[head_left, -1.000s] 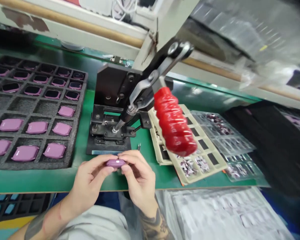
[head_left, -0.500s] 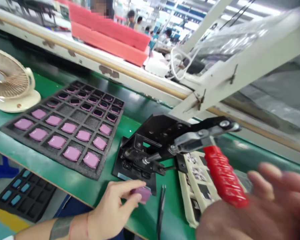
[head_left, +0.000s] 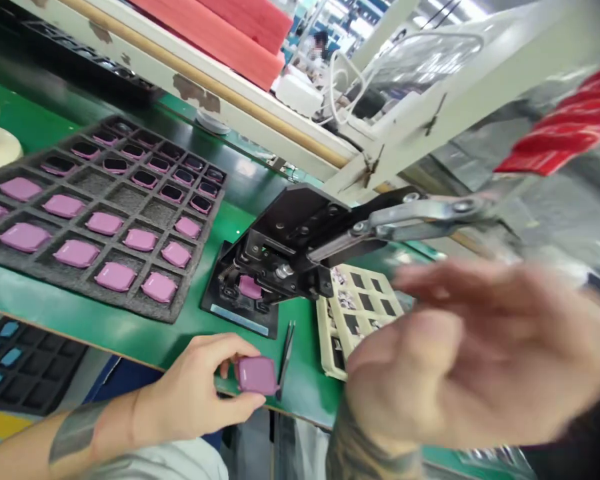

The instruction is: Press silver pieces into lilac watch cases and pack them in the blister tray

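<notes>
My left hand (head_left: 205,383) pinches a pink watch case (head_left: 258,375) between thumb and fingers, just in front of the press. The case has a rounded-square shape and its flat side faces up. Inside the black toggle press (head_left: 300,247) another pink case (head_left: 251,287) lies on the base, partly covered by the mechanism. The press's red-wrapped handle (head_left: 570,120) points up to the right. Below the handle, apart from it, is my right hand (head_left: 480,347), blurred, with fingers loosely spread and nothing visible in it. Black tweezers (head_left: 286,360) lie beside the held case.
A dark foam tray (head_left: 175,303) at left holds several pink cases, some showing black faces. Right of the press sits a cream compartment tray (head_left: 325,347) with small parts. A fan base (head_left: 0,150), a lower blue-piece tray (head_left: 35,373) and a slanted white post (head_left: 430,113) surround the bench.
The press handle has swung from low to high, and the pink case in the press has come into sight. My right hand has shifted left, and the view has moved.
</notes>
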Demonstrator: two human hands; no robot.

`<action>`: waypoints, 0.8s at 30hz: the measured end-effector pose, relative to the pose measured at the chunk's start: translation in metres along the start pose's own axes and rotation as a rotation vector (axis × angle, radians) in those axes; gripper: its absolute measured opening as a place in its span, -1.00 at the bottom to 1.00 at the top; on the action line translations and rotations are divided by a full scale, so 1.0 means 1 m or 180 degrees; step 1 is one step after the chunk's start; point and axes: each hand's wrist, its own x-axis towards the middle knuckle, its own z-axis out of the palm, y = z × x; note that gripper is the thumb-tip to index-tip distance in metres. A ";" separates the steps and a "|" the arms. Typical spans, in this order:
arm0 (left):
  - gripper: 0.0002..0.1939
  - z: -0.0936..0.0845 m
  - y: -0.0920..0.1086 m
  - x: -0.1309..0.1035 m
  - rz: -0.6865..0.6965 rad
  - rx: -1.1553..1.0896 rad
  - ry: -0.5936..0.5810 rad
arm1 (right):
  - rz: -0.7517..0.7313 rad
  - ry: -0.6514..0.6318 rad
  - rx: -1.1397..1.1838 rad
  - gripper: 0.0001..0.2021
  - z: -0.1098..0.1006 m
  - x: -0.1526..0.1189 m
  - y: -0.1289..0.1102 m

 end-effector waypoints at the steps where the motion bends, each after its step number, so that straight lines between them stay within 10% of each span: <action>1: -0.69 -0.007 0.002 -0.006 0.0167 0.0207 0.0050 | -0.0003 0.0099 0.0028 -0.53 0.003 -0.021 -0.003; 5: -0.53 -0.040 0.002 -0.019 0.0814 0.1083 0.0433 | 0.0130 -0.1574 -0.0309 -0.44 0.024 -0.094 0.010; 8: -0.55 -0.059 0.002 -0.009 0.1147 0.1662 0.0326 | 0.0268 -0.2072 -0.0700 -0.33 0.052 -0.110 0.033; 13: -0.68 -0.070 0.010 0.023 0.1426 0.2653 -0.0036 | 0.0533 -0.1921 -0.0549 -0.56 0.070 -0.091 0.048; 18: -0.62 -0.066 0.008 0.048 0.1340 0.3610 -0.0057 | 0.1110 -0.1266 -0.0064 -0.50 0.039 -0.113 0.009; 24: -0.72 -0.042 0.010 0.100 0.0898 0.3986 -0.1015 | 0.1524 -0.0643 -0.0111 -0.52 0.015 -0.151 -0.016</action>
